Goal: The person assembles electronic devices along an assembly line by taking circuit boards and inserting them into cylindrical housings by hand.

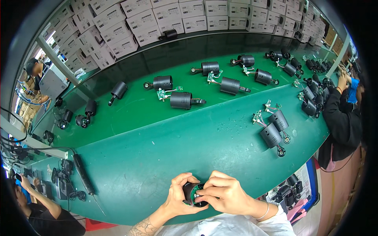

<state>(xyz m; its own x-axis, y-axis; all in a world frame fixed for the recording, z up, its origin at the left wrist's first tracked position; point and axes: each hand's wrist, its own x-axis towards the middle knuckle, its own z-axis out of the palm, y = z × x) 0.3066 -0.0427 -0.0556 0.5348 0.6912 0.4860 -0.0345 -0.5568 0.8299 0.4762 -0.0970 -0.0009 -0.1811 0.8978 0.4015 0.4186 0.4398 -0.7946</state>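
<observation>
Near the front edge of the green table (141, 157), my left hand (173, 200) is wrapped around a black cylindrical housing (189, 188). Its open end is turned toward my right hand (226, 192). Inside that end shows a green circuit board (194, 193), which the closed fingers of my right hand pinch at its edge; the fingertips partly hide it. Farther right on the table lie two similar housings (271, 135), with green boards hanging out by wires and a ring-shaped part at the other end.
A corded electric screwdriver (82, 171) lies at the left, its long bit pointing toward me. Several black housings (181, 100) rest on the green belt (134, 118) beyond the table. Stacked white boxes (169, 17) line the back. People work at the right (340, 118) and left (49, 210).
</observation>
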